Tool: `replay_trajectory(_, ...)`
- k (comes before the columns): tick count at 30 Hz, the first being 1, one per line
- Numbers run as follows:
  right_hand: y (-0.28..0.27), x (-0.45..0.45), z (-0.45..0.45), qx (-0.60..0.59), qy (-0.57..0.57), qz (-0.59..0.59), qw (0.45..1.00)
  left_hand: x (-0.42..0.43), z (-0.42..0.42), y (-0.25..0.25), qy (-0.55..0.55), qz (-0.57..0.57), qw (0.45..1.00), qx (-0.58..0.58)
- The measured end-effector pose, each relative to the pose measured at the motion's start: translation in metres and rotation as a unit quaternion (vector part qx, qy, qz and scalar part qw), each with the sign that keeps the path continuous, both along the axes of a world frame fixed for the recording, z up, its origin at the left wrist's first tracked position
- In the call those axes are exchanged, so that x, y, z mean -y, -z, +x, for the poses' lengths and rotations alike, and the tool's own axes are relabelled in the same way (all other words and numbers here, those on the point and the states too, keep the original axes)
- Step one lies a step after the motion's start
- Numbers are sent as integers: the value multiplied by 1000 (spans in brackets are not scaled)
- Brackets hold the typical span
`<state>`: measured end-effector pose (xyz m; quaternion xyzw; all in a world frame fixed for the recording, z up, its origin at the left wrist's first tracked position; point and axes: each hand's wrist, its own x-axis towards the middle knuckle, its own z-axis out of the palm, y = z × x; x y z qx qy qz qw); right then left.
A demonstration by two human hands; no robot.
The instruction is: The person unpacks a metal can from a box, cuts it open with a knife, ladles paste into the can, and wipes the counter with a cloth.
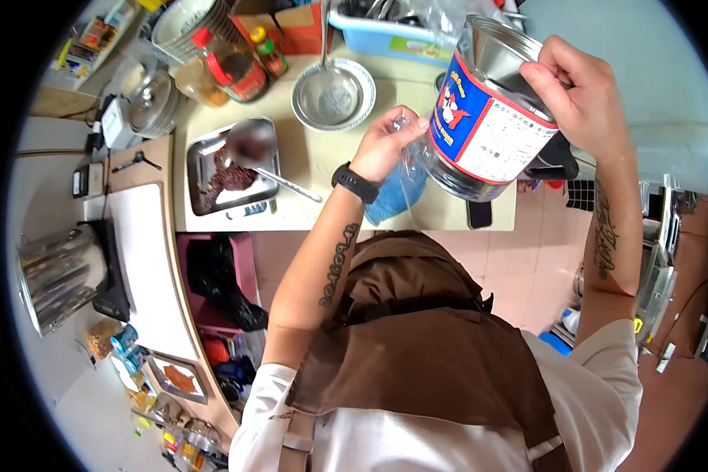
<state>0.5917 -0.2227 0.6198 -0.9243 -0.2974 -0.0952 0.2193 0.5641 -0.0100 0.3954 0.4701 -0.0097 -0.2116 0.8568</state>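
Observation:
My right hand (pixel 580 90) grips the rim of a large tin can (pixel 492 118) with a blue, white and red label, thumb toward the opening. The can is tilted and held above the table. Close to its left side, my left hand (pixel 387 145) is closed on a clear plastic bag (pixel 411 165), pinching it between thumb and fingers. Below that hand lies something blue and crumpled (pixel 397 195); whether it sits inside the clear plastic I cannot tell. What is inside the can is hidden from this angle.
On the table (pixel 330 173) stand a metal tray (pixel 199 173) of dark minced food with a ladle (pixel 252 143), a bowl with a strainer (pixel 334 94), a red-capped bottle (pixel 236 71), and a light-blue basin (pixel 393 35). A phone (pixel 479 214) lies at the front edge.

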Motion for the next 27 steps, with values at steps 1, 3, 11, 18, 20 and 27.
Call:
replay_trajectory(1,-13,0,-4,23,-4,8,1000,-1,-1,-13,-3,-18,1000,-4)
replay_trajectory(3,-38,-1,-13,47,2,9,999,-7,-4,-27,-24,-24,999,36)
replay_trajectory(11,-98,3,-42,114,38,64,991,-23,-41,-30,-86,-72,990,83)
replay_trajectory(18,-118,-20,-70,141,53,64,987,-51,-58,-31,-112,-17,992,58)
replay_trajectory(20,-121,-6,-64,123,39,30,991,-51,-61,-42,-154,-67,984,53)
replay_trajectory(27,-117,-4,-64,126,74,9,989,-84,-76,-85,-127,-148,974,113)
